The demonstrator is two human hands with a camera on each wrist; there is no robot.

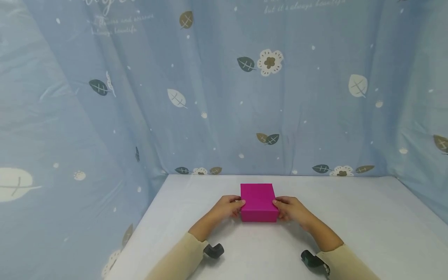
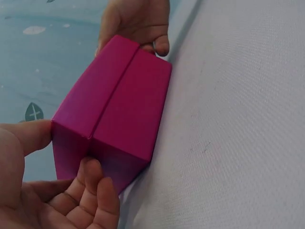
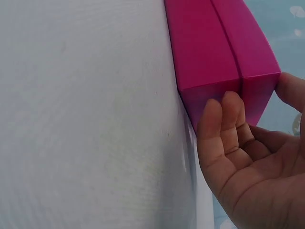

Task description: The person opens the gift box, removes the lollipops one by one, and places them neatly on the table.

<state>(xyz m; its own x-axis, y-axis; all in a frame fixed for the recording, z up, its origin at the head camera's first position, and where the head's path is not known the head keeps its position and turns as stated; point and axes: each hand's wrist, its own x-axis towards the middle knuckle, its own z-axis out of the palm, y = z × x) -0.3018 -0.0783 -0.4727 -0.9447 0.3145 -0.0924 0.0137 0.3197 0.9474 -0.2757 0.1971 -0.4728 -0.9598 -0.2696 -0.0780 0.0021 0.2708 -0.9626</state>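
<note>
A magenta lidded box (image 1: 258, 197) sits on the white table, its lid seam running along the sides in both wrist views. At its left side my left hand (image 1: 229, 206) holds it, the thumb at the lid's edge and the other fingers bent against the side face (image 2: 71, 148). Opposite, my right hand (image 1: 288, 207) holds the right side in the same way, with two fingertips against the side near the seam in the right wrist view. The lid is down on the box, and what lies inside is hidden.
The white table (image 1: 350, 217) stretches out to both sides of the box. Behind it and at its sides hangs a blue curtain (image 1: 217, 128) with leaf and flower prints. Dark wrist devices (image 1: 214, 251) stick out from beige sleeves (image 1: 180, 258).
</note>
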